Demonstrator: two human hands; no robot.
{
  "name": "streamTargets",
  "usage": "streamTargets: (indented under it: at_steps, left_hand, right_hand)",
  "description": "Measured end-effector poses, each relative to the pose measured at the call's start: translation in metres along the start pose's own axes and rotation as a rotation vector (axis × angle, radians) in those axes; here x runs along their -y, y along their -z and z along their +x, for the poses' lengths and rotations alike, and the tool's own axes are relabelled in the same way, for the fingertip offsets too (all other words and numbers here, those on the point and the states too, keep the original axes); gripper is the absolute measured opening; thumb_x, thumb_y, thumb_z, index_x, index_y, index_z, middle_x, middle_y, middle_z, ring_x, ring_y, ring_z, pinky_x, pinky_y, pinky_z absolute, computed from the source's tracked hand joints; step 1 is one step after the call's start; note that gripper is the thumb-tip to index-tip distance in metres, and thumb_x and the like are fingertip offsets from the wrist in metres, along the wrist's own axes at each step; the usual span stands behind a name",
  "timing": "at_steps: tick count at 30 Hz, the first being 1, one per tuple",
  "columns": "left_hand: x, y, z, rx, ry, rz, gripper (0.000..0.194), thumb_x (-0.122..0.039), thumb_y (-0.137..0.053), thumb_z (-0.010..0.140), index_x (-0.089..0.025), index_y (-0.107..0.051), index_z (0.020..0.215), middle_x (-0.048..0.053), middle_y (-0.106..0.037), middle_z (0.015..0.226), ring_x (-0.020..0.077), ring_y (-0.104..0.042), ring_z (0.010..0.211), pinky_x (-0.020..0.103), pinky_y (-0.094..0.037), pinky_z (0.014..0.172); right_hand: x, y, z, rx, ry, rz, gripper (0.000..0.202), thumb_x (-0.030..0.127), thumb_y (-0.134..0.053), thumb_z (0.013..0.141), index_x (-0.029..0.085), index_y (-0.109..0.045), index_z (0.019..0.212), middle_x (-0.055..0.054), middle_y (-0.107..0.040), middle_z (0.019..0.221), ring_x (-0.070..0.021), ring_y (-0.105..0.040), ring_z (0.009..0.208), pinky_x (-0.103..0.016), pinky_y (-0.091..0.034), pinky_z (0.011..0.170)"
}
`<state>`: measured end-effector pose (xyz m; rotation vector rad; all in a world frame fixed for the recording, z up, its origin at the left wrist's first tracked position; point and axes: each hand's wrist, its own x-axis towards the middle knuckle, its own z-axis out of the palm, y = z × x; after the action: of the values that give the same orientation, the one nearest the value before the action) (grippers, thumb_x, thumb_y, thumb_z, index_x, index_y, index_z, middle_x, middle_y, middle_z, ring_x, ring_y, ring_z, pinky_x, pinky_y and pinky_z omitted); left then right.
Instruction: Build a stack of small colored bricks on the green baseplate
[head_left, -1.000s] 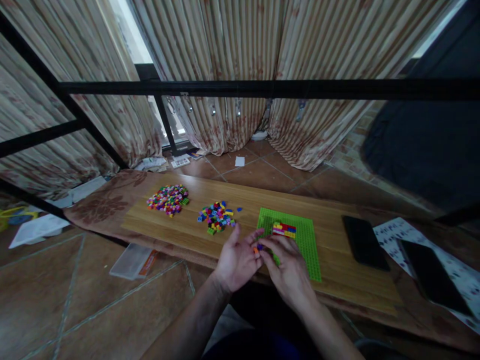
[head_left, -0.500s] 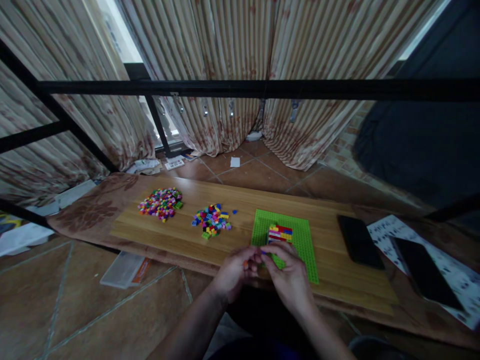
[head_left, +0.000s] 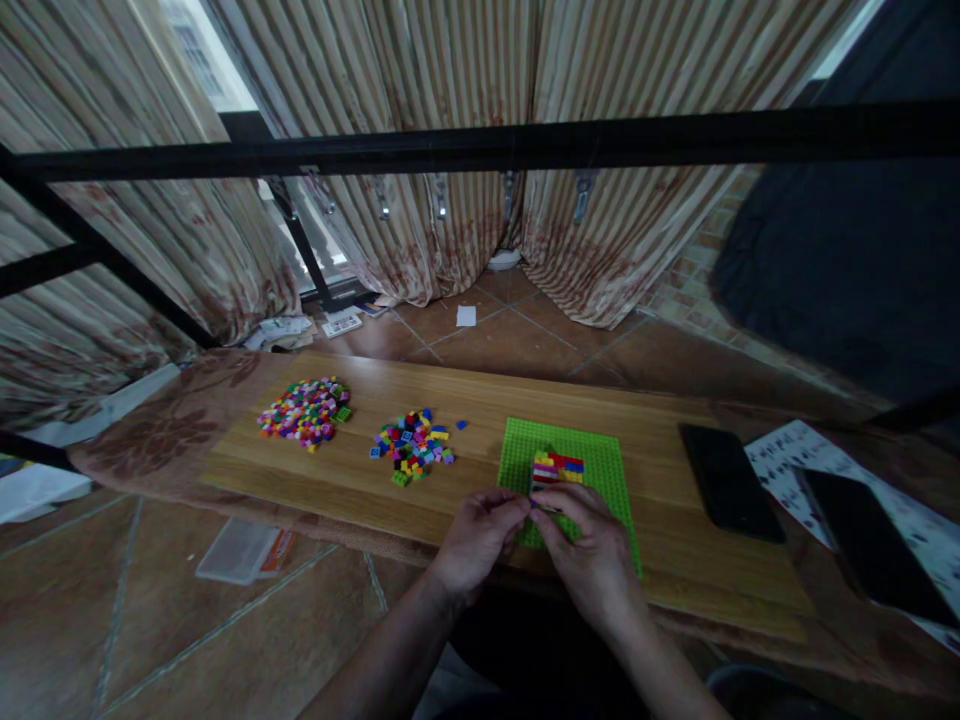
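Observation:
My right hand (head_left: pixel 592 545) pinches a tiny purple-blue building brick (head_left: pixel 533 504) between thumb and forefinger, above the near left part of a green baseplate (head_left: pixel 607 465). My left hand (head_left: pixel 476 540) is closed, its thumb and fingertips meeting the same brick from the left. Its curled fingers hide whatever else lies in the palm. Just beyond the fingertips, a block of stacked bricks (head_left: pixel 559 467) in red, yellow, blue, white and pink stands on the baseplate, its near side partly covered by my right hand.
Left of the baseplate lies a pile of mixed bricks (head_left: pixel 412 445), with a lone blue brick (head_left: pixel 461 425) near it. A larger pile (head_left: pixel 304 412) sits farther left on the wooden board (head_left: pixel 352 500). To the right are a black tablet-like slab (head_left: pixel 727 480), a dark device (head_left: pixel 874 545) and a printed sheet (head_left: pixel 795 450).
My hands have come closer together at the fingertips, nearer the stacked block. The orange brick seen in my left fingers earlier is now out of sight. The camera view has tilted slightly.

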<state>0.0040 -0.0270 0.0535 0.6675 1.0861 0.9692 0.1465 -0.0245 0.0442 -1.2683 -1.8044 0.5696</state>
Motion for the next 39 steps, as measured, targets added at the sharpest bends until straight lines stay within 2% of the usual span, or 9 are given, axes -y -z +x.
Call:
streamTargets:
  at_steps: [3, 6, 9, 13, 22, 26, 30, 35, 39]
  left_hand:
    - [-0.005, -0.003, 0.014, -0.057, -0.080, 0.063, 0.023, -0.036, -0.068, 0.071, -0.015, -0.062, 0.067, -0.006, -0.045, 0.052, 0.0056, -0.034, 0.046, 0.021, -0.027, 0.048]
    - [-0.008, -0.002, 0.036, -0.172, -0.228, 0.138, 0.014, -0.028, -0.065, 0.072, -0.014, -0.067, 0.071, -0.001, -0.060, 0.066, 0.0099, -0.051, 0.064, 0.022, -0.039, 0.065]
    - [-0.007, 0.002, 0.057, -0.223, -0.280, 0.184, 0.013, -0.025, -0.062, 0.074, -0.015, -0.069, 0.075, 0.001, -0.066, 0.075, 0.0130, -0.056, 0.074, 0.024, -0.041, 0.074]
    - [-0.001, 0.003, 0.070, -0.179, -0.263, 0.188, 0.015, -0.027, -0.063, 0.074, -0.015, -0.070, 0.077, 0.002, -0.067, 0.075, 0.0135, -0.057, 0.072, 0.024, -0.043, 0.072]
    - [0.006, -0.003, 0.077, -0.047, -0.195, 0.071, 0.020, -0.025, -0.071, 0.067, -0.013, -0.070, 0.083, 0.003, -0.068, 0.078, 0.0124, -0.058, 0.070, 0.025, -0.046, 0.071]
    - [0.006, -0.004, 0.079, -0.060, -0.204, 0.031, 0.020, -0.024, -0.072, 0.065, -0.013, -0.071, 0.082, 0.003, -0.068, 0.076, 0.0118, -0.058, 0.069, 0.024, -0.047, 0.070]
    - [0.003, -0.008, 0.075, -0.080, -0.195, 0.084, 0.020, -0.025, -0.069, 0.068, -0.013, -0.071, 0.084, 0.002, -0.067, 0.071, 0.0114, -0.057, 0.066, 0.023, -0.046, 0.066]
    - [-0.002, -0.012, 0.071, -0.070, -0.178, 0.107, 0.019, -0.025, -0.068, 0.069, -0.013, -0.072, 0.084, 0.000, -0.064, 0.062, 0.0104, -0.055, 0.061, 0.022, -0.044, 0.062]
    - [-0.001, -0.012, 0.073, -0.074, -0.188, 0.137, 0.019, -0.026, -0.067, 0.069, -0.014, -0.072, 0.083, -0.001, -0.063, 0.061, 0.0090, -0.053, 0.058, 0.021, -0.043, 0.061]
  right_hand:
    - [-0.008, 0.004, 0.017, -0.009, 0.060, -0.107, 0.014, 0.029, -0.057, 0.086, 0.027, -0.070, 0.090, -0.004, -0.066, 0.096, -0.0214, -0.059, 0.094, -0.038, -0.049, 0.082]
    - [-0.020, 0.003, 0.035, -0.034, 0.100, -0.231, 0.015, 0.028, -0.056, 0.085, 0.026, -0.071, 0.089, -0.005, -0.065, 0.098, -0.0229, -0.056, 0.094, -0.040, -0.047, 0.082]
    - [-0.032, 0.000, 0.046, -0.019, 0.143, -0.338, 0.017, 0.026, -0.056, 0.085, 0.025, -0.072, 0.089, -0.006, -0.063, 0.102, -0.0246, -0.053, 0.096, -0.042, -0.046, 0.085]
    - [-0.037, -0.004, 0.047, -0.008, 0.173, -0.444, 0.018, 0.026, -0.055, 0.085, 0.024, -0.072, 0.091, -0.007, -0.062, 0.108, -0.0258, -0.051, 0.098, -0.044, -0.045, 0.085]
    - [-0.033, -0.004, 0.038, -0.043, 0.186, -0.555, 0.023, 0.026, -0.051, 0.088, 0.023, -0.072, 0.095, -0.009, -0.062, 0.119, -0.0280, -0.049, 0.104, -0.046, -0.042, 0.089]
    - [-0.038, -0.005, 0.038, -0.078, 0.127, -0.445, 0.022, 0.027, -0.054, 0.087, 0.022, -0.072, 0.097, -0.009, -0.063, 0.118, -0.0268, -0.051, 0.106, -0.045, -0.043, 0.091]
    - [-0.045, -0.003, 0.043, -0.136, -0.054, -0.188, 0.025, 0.035, -0.054, 0.085, 0.021, -0.072, 0.096, -0.009, -0.067, 0.108, -0.0244, -0.057, 0.102, -0.043, -0.045, 0.090]
    - [-0.055, -0.005, 0.048, -0.070, -0.334, 0.135, 0.031, 0.043, -0.053, 0.083, 0.020, -0.073, 0.089, -0.007, -0.072, 0.093, -0.0218, -0.065, 0.087, -0.037, -0.048, 0.082]
    - [-0.059, -0.011, 0.048, -0.061, -0.407, 0.232, 0.030, 0.043, -0.057, 0.079, 0.019, -0.073, 0.086, -0.006, -0.073, 0.090, -0.0214, -0.065, 0.084, -0.035, -0.048, 0.079]
